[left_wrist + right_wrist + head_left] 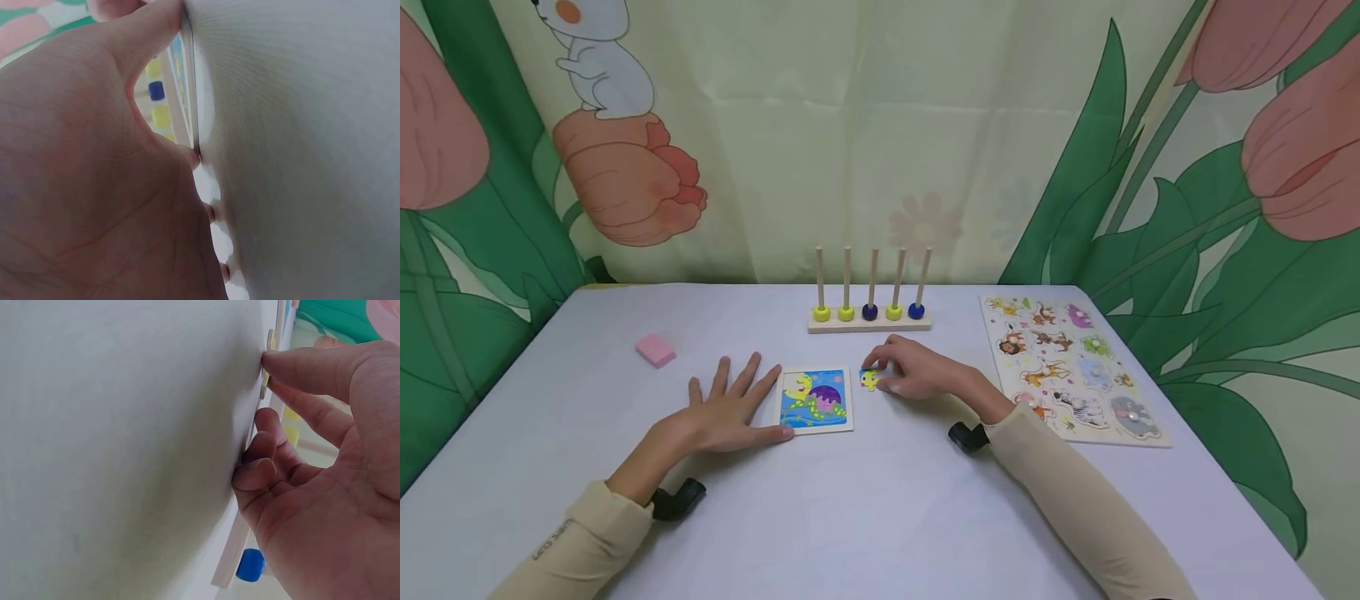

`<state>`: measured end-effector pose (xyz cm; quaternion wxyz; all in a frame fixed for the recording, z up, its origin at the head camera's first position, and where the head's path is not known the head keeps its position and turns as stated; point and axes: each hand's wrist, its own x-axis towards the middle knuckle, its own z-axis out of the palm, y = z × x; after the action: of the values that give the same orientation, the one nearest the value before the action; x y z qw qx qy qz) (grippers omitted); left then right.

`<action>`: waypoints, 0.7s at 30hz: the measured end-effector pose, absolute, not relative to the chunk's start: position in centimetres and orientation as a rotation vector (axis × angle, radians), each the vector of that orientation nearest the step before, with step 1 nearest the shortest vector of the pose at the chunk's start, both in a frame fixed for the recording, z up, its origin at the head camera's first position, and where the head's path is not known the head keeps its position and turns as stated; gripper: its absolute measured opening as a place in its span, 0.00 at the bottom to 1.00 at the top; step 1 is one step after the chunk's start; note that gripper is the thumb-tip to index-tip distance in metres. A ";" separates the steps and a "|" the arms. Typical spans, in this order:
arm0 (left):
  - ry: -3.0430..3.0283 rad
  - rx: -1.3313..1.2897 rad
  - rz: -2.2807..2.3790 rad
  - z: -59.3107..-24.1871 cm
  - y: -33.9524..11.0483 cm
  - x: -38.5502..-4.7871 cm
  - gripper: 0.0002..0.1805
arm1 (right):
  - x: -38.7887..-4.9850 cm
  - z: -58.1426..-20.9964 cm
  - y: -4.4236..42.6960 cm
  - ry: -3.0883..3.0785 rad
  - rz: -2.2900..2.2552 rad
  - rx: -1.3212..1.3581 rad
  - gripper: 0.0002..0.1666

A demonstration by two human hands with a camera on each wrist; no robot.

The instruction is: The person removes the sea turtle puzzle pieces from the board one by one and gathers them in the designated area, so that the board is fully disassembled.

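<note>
The small piece (869, 380) between my right thumb and forefinger is mostly yellow with some blue at its edge; seen edge-on from my right wrist it is thin and pale-sided, and I cannot tell whether it touches the cloth. It sits near the middle of the table (880, 517), just beside the right side of the square puzzle (817, 402), where a yellow-green dinosaur with a purple, domed back shows against bright blue inside a pale, straight-edged frame (850, 408). My right hand (917, 369) pinches the piece, its other fingers bent. My left hand (722, 417) is spread wide, forefinger and thumb touching the frame's left corners. The table's white covering looks smooth from above and finely grained close up. Towards the far edge stands a wooden peg rack (869, 326), five slim round rods each carrying one rounded bead, three yellow and two dark blue. Along the right edge lies a flat, pale board (1070, 367) of animal shapes; nearer the left edge is a matte pink block (656, 351).
</note>
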<state>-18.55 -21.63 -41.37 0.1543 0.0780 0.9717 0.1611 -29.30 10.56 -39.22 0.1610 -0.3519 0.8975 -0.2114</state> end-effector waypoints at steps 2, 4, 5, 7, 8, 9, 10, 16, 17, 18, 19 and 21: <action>2.780 0.226 0.465 -41.1 -21.7 -18.4 0.66 | -29.2 -39.2 10.5 2.562 -0.612 -1.012 0.20; 2.774 0.234 0.476 -40.8 -21.6 -18.4 0.65 | -29.1 -39.0 10.5 2.562 -0.615 -1.017 0.20; 2.772 0.241 0.481 -40.7 -21.6 -18.4 0.65 | -29.1 -38.9 10.5 2.562 -0.616 -1.015 0.20; 2.772 0.235 0.466 -40.8 -21.6 -18.5 0.65 | -29.0 -38.9 10.5 2.562 -0.612 -1.016 0.20; 2.778 0.236 0.458 -41.1 -21.7 -18.6 0.66 | -29.0 -38.9 10.5 2.564 -0.610 -1.020 0.20; 2.782 0.241 0.457 -41.2 -21.8 -18.6 0.66 | -29.0 -38.9 10.5 2.566 -0.611 -1.024 0.20; 2.782 0.241 0.451 -41.2 -21.8 -18.6 0.66 | -29.1 -38.9 10.5 2.568 -0.615 -1.024 0.21; 2.752 0.226 0.455 -40.4 -21.4 -18.3 0.65 | -29.0 -38.9 10.2 2.576 -0.652 -1.033 0.20; 2.751 0.227 0.456 -40.5 -21.4 -18.3 0.65 | -29.0 -38.9 10.2 2.576 -0.656 -1.035 0.20; 2.750 0.227 0.456 -40.5 -21.5 -18.4 0.65 | -28.9 -38.9 10.1 2.575 -0.660 -1.034 0.20; 2.750 0.228 0.455 -40.5 -21.4 -18.3 0.65 | -28.9 -38.8 10.0 2.575 -0.661 -1.031 0.20; 2.751 0.236 0.456 -40.6 -21.5 -18.4 0.65 | -28.7 -38.8 9.9 2.575 -0.664 -1.026 0.20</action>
<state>-18.37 -21.45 -40.61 0.1705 0.0832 0.9686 0.1605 -28.72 9.85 -38.81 0.1451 -0.3561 0.8939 -0.2304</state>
